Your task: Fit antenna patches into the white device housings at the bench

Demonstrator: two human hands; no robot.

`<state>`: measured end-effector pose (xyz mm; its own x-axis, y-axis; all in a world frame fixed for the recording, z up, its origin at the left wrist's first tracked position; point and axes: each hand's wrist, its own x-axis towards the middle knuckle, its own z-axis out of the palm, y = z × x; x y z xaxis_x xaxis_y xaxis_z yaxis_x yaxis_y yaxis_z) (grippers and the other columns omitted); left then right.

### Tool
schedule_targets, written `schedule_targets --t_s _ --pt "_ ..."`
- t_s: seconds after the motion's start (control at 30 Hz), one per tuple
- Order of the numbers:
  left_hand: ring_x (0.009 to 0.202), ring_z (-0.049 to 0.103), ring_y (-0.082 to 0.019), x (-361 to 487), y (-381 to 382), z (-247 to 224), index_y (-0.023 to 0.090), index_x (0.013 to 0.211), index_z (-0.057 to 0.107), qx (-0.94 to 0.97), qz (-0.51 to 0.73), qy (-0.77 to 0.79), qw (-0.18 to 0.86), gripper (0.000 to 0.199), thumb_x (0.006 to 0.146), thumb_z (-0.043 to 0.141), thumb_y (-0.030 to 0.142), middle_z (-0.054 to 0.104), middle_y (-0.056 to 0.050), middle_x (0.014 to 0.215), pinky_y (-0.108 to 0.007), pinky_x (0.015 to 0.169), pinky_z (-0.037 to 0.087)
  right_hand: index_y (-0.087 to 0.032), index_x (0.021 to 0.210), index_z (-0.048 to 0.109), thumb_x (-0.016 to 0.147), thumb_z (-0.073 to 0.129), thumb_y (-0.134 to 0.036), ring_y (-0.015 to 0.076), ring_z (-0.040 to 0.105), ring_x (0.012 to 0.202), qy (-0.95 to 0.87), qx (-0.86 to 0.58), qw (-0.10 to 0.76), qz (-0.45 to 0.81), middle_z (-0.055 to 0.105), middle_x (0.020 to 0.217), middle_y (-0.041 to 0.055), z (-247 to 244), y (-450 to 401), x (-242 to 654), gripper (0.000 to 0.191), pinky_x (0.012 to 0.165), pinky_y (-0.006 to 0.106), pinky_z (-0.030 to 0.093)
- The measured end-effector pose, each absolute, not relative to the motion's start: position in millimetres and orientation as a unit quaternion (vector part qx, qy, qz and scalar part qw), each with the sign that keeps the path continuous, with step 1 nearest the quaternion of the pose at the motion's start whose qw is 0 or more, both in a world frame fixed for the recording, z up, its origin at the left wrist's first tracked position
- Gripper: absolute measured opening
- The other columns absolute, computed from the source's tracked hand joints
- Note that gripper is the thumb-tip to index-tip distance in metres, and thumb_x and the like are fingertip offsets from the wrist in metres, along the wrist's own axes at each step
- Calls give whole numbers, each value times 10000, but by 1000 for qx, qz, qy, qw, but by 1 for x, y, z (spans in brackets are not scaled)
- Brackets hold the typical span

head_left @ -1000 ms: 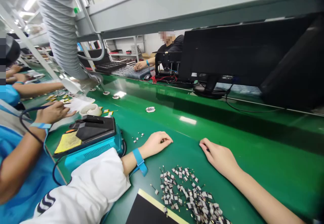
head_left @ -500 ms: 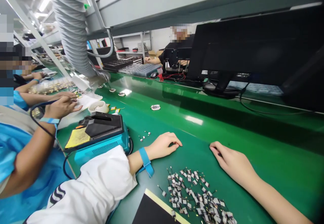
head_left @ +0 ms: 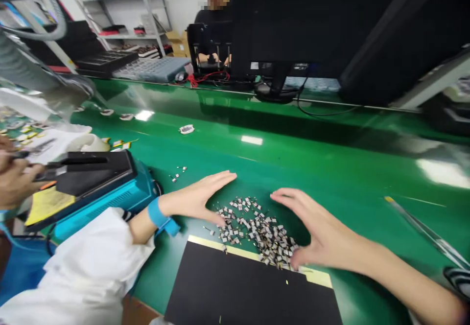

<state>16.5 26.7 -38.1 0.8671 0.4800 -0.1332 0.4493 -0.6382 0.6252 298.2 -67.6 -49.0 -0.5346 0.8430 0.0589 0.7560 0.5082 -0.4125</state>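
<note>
Glossy green bench (head_left: 330,178), dark monitor (head_left: 312,21) behind; hands (head_left: 194,195) (head_left: 325,237) spread wide around heap of small parts (head_left: 273,242)

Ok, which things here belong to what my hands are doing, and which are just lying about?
Apparently in use:
heap of small wired components, between left hand and right hand
black sheet, touching the heap

Probably lying about:
tweezers
white-edged device

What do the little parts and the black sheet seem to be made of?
Little parts: probably metal with a dull finish, judging by their silvery-grey faces. Black sheet: perhaps card or plastic; it looks flat and matte, showing no glare.
</note>
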Motion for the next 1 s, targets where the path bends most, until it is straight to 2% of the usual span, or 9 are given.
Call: schedule_targets --t_s 0.07,0.17,0.27,0.37,0.47,0.53,0.63,0.77,1.0 --pt "1311 33 -279 17 11 -37 195 1371 -12 927 -16 222 302 1066 621 640 581 10 -85 1429 -406 1085 78 -205 1349 139 485 635 -692 280 330 1179 -857 -476 97 175 248 1321 131 -54 -95 295 1108 928 400 404" --pt "1307 25 -303 26 -5 -47 154 1370 -25 953 -17 169 252 1120 591 603 657 4 -112 1423 -440 1077 -18 -172 1362 89 506 602 -714 302 306 1181 -851 -489 90 168 210 1342 148 -70 -113 286 1136 934 434 389" --pt "1309 66 -280 34 -9 -62 130 1369 -19 964 -6 154 217 1058 648 535 672 65 -125 1418 -435 1078 -35 -143 1351 132 617 578 -648 277 325 1154 -852 -487 112 155 257 1321 147 -80 -107 276 996 938 432 380" --pt "1310 107 -237 37 -5 -70 132 1368 -5 968 5 149 202 929 739 470 624 135 -111 1412 -406 1090 19 -132 1313 232 753 521 -524 235 356 1118 -862 -464 133 153 319 1288 130 -81 -94 271 742 927 402 392" --pt "1301 155 -204 37 -1 -73 152 1366 72 967 27 153 201 813 784 447 579 217 -84 1394 -377 1094 63 -140 1273 307 812 474 -461 210 379 1073 -872 -442 142 156 367 1258 109 -79 -85 270 586 902 372 407" --pt "1291 187 -205 38 -1 -72 159 1359 128 965 39 162 203 800 771 468 581 262 -80 1376 -373 1093 93 -154 1260 331 803 487 -469 206 385 1047 -873 -437 149 156 383 1249 95 -79 -82 271 577 883 364 413" --pt "1298 151 -242 39 -1 -67 182 1358 159 967 40 169 187 836 730 492 620 201 -79 1399 -412 1085 107 -172 1215 392 738 552 -509 212 392 1019 -875 -426 180 146 388 1238 89 -79 -82 273 606 854 370 411" --pt "1314 66 -256 40 -2 -64 286 1340 212 980 15 126 155 679 781 428 604 98 -19 1426 -475 1071 79 -188 1065 513 766 577 -386 176 422 958 -880 -383 253 124 461 1092 74 -78 -85 281 364 806 322 403" --pt "1307 146 -184 37 1 -67 275 1200 457 984 33 87 153 407 860 382 486 248 -17 1386 -417 1093 60 -281 1164 507 828 503 -334 200 393 989 -908 -365 175 111 376 1170 90 -78 -85 285 340 794 352 407"
